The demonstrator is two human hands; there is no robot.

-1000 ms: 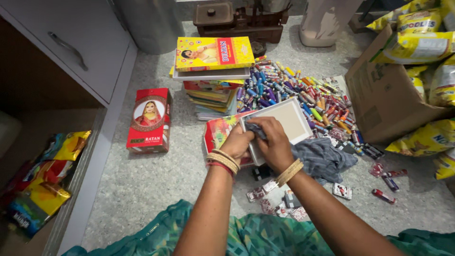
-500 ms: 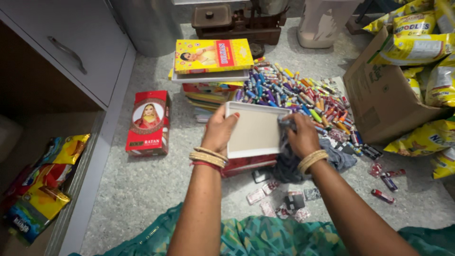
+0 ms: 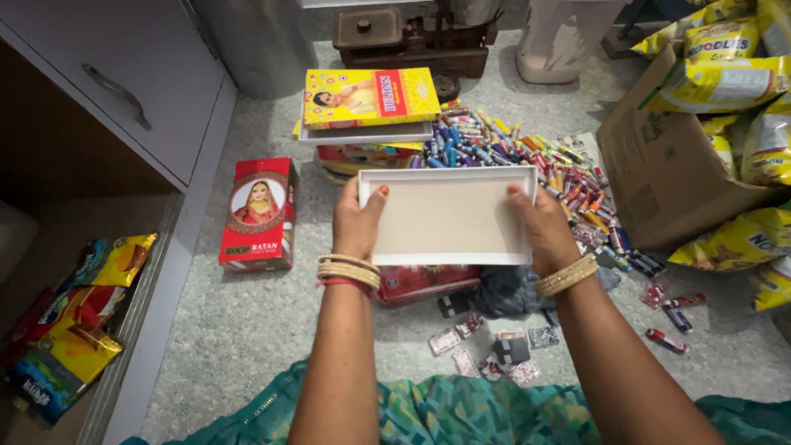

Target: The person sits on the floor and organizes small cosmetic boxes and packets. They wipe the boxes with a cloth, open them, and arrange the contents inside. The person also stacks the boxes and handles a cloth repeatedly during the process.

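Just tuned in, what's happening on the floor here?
A person sitting on the speckled floor holds an empty white box tray level with both hands, left hand on its left edge, right hand on its right edge. Beyond the tray lies a heap of small colourful tubes. A red carton lies to the left, and a yellow box tops a stack further back.

A small shop's floor, where I sit among stock: a heap of small coloured tubes (image 3: pixel 527 161), stacked boxed goods (image 3: pixel 369 107), a carton of yellow snack packets (image 3: pixel 725 91) and an old weighing scale (image 3: pixel 412 37).
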